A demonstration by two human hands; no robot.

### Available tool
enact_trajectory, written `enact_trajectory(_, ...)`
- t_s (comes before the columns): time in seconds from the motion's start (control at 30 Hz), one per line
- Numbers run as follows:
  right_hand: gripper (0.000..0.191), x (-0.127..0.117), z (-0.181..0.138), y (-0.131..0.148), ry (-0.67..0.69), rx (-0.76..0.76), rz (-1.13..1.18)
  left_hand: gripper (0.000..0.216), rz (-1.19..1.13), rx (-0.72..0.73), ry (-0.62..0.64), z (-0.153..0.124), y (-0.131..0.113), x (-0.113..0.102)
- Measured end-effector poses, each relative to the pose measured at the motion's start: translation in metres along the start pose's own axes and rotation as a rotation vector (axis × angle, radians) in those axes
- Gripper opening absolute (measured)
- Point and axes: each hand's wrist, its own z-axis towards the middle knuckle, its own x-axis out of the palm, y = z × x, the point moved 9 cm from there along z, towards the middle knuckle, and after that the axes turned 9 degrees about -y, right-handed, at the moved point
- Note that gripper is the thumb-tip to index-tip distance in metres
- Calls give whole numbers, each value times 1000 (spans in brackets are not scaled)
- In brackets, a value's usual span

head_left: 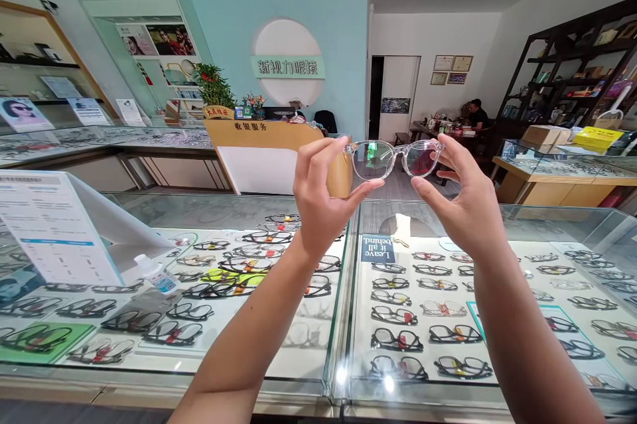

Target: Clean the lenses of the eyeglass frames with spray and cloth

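Note:
A pair of clear-framed eyeglasses [399, 152] is held up at mid-height above the glass counter, lenses level. My left hand [323, 178] pinches its left end, thumb below the left lens and fingertips at the upper corner. On the other side, my right hand [460, 188] grips the right end, with the thumb under the right lens and the index finger at the top corner. The temples are mostly hidden behind the front. Reflections show in both lenses, green in the left one and reddish in the right one.
Below my arms, a glass display case [358, 344] holds rows of eyeglasses. A small white bottle [156, 275] and a folded sign [60, 225] stand on its left part. Beyond are a reception counter [266, 135], boxes [546, 137] on another case, and a seated person [478, 116].

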Motion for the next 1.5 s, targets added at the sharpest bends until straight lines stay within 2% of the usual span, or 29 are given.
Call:
enact_trajectory(0.27, 67, -2, 0, 5, -14, -43, 9, 80, -7, -7, -17, 0, 6, 0)
enact_trajectory(0.53, 67, -1, 0, 1, -4, -14, 4, 81, -64, 66, -11, -1, -3, 0)
enact_trajectory(0.8, 63, -5, 0, 8, -24, -56, -6, 76, -60, -75, 44, 0, 14, 7)
enact_trajectory(1.07, 58, -10, -1, 15, -50, -77, 8, 74, -208, -248, 136, -2, 42, 18)
enact_trajectory(1.37, 50, -13, -1, 21, -35, -86, 23, 74, -273, -263, 180, 0, 55, 17)
enact_trajectory(1.5, 51, -13, -2, 22, -39, -87, 27, 74, -260, -262, 181, 1, 52, 16)
